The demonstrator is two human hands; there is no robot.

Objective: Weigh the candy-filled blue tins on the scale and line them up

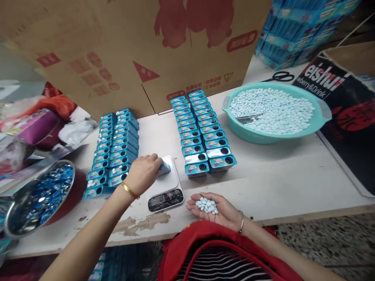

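My left hand point(144, 173) has its fingers closed around a small blue candy box point(164, 168) on the white kitchen scale point(172, 177); the hand covers much of the box. In front of the table's near edge, my right hand point(224, 212) is turned palm up and cupped, holding a small heap of pale blue and white candies point(206, 205). To the right of the scale stand two rows of blue boxes point(191, 141) with round dark openings on top. Two more rows of boxes point(117, 146) stand on the left, some with white candies showing at the openings.
A turquoise basin point(254, 136) full of candies, with a metal scoop point(249, 118) in it, sits at the right. At the left is a metal bowl point(73, 187) of blue wrapped pieces. A large cardboard box point(117, 50) stands behind; scissors point(283, 76) lie beyond the basin.
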